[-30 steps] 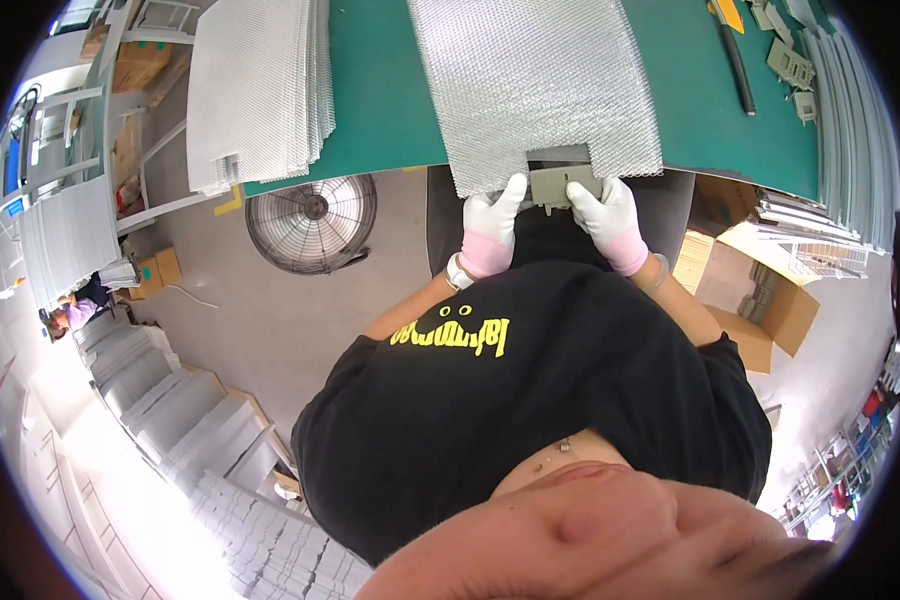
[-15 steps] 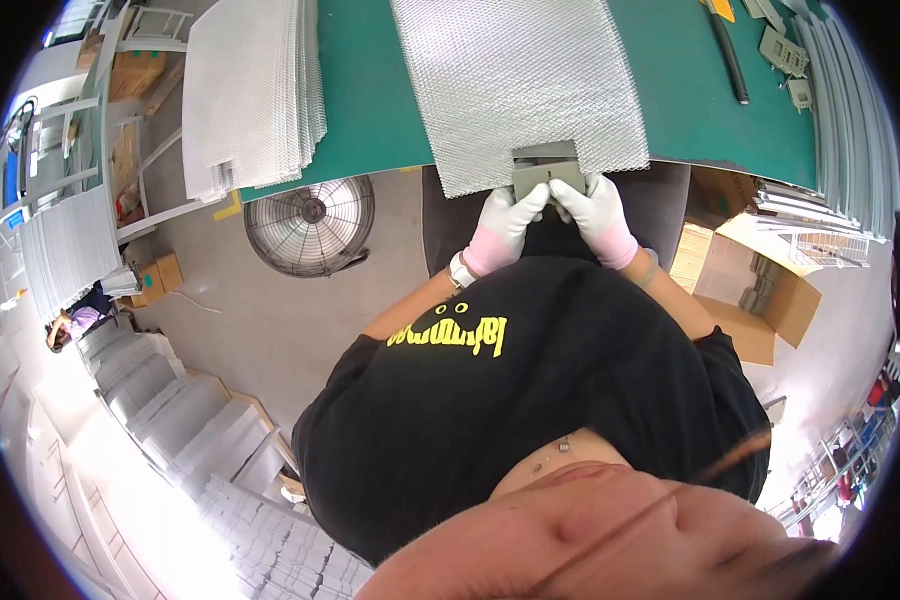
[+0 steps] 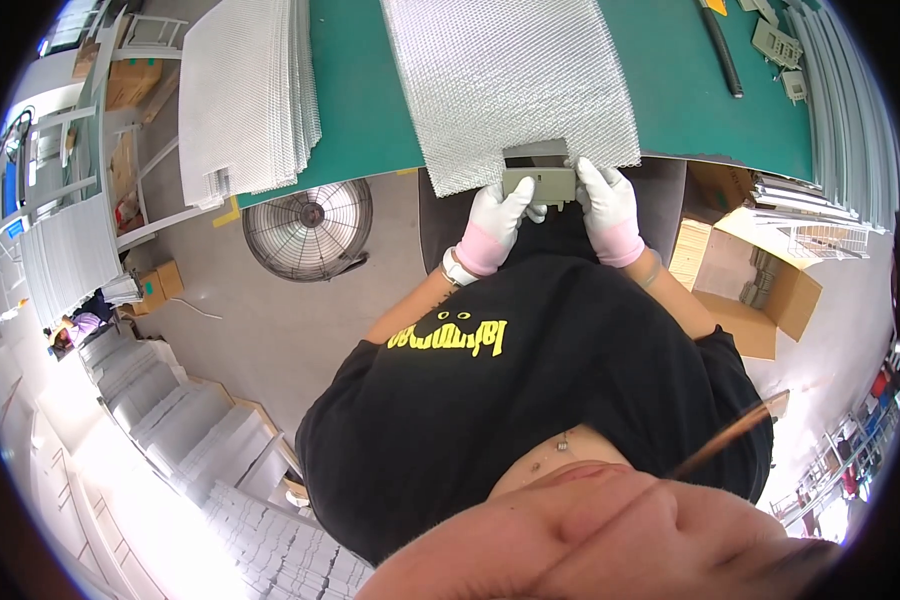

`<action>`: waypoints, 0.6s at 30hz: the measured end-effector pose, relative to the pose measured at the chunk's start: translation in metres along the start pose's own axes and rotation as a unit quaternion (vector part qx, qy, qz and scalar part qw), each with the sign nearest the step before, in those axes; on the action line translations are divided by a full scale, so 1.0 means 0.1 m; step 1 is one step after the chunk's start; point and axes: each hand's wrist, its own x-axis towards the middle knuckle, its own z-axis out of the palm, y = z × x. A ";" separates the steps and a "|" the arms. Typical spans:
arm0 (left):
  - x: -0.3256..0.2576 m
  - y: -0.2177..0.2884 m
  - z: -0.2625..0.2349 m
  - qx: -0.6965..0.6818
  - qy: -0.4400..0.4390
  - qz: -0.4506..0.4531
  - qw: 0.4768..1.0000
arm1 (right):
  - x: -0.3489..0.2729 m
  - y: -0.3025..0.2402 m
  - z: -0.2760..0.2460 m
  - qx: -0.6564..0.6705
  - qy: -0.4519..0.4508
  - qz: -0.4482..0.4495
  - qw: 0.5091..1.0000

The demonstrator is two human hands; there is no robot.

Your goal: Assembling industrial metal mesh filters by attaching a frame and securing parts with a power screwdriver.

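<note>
Green counter point(image 3: 730, 130): left hand point(image 3: 497, 216) grasping plastic part point(image 3: 554, 186), grip of right hand point(image 3: 609, 203) unclear, we judge alignment with mesh point(image 3: 515, 80) underway, needing steadiness.

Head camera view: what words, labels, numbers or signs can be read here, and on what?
Black short-sleeved shirt: yellow printed lettering, upside down; I don't copy out wording.
Grey-green rectangular part, plastic-looking, in the white-and-pink gloved left hand: one small dark mark, too small to read.
Elsewhere in the background: nothing clear enough to read.
</note>
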 end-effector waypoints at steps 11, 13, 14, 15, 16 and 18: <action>-0.13 1.29 -0.04 0.395 -0.386 -0.238 0.799 | 0.00 0.14 -0.05 -0.078 -0.257 0.001 0.963; 0.17 1.66 0.12 0.439 -0.364 -0.141 0.809 | 0.07 0.27 -0.05 -0.127 -0.244 -0.012 0.961; 0.32 1.72 0.18 0.524 -0.269 -0.012 0.808 | 0.03 0.18 0.09 -0.057 -0.241 -0.014 0.969; 0.59 1.74 0.21 0.700 -0.209 0.184 0.658 | -0.02 0.08 0.19 -0.044 -0.212 -0.026 0.976; 0.81 1.73 0.27 0.810 -0.128 0.362 0.444 | -0.05 0.02 0.25 -0.029 -0.183 -0.039 0.982; 1.03 1.41 0.23 0.809 -0.130 0.357 0.448 | -0.06 0.02 0.19 -0.042 -0.061 -0.063 0.995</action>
